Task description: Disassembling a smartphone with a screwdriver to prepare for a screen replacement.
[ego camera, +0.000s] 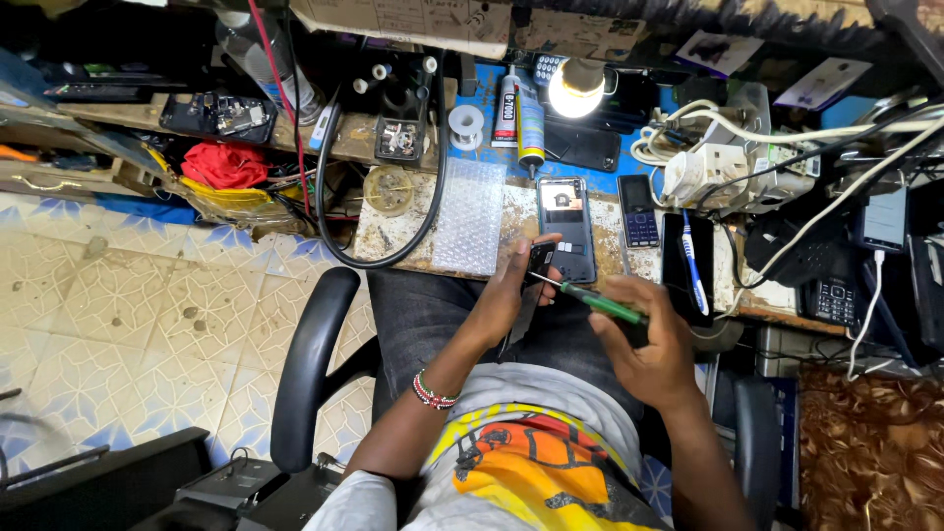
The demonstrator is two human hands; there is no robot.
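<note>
My left hand (515, 285) grips a small black phone part (540, 262) at the near edge of the workbench (393, 231). My right hand (644, 339) holds a green-handled screwdriver (600, 302), and its metal tip touches that black part. Just beyond lies an opened smartphone (566, 226) on the bench. A beaded bracelet (431, 393) circles my left wrist.
A bubble-wrap sheet (470, 216), a small keypad phone (638, 210), a dark phone with a blue toothbrush (692, 262) on it, glue tubes (518, 110), a solder spool (466, 124), a lit lamp (576, 87), chargers and tangled cables (787, 147) crowd the bench. Chair armrest (313, 354) at left.
</note>
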